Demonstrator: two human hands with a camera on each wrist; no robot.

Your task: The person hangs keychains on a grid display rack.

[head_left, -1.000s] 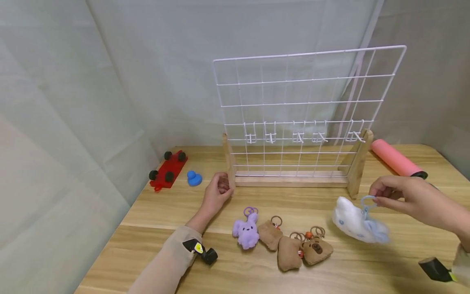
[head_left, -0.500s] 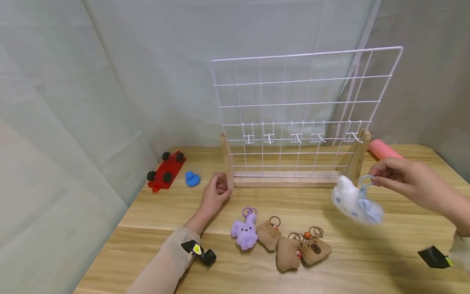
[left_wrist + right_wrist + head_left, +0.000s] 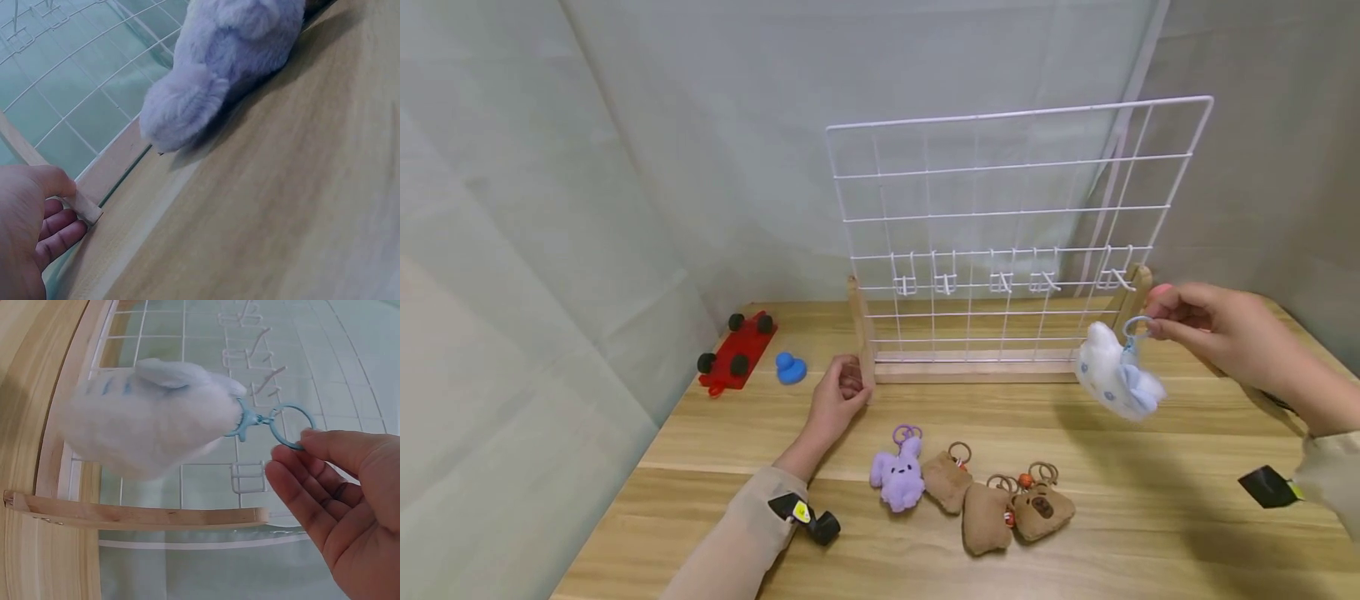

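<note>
White plush keychain (image 3: pixel 1111 371) in tow above the surface (image 3: pixel 1150 533) toward its right edge, pinches the blue ring (image 3: pixel 272 425) in the right grip (image 3: pixel 1232 333), curls the left grip (image 3: pixel 833 402) round the wooden upright (image 3: pixel 861 329), seemingly mid-carry, next needing ring and hook (image 3: pixel 1120 279) aligned.
</note>
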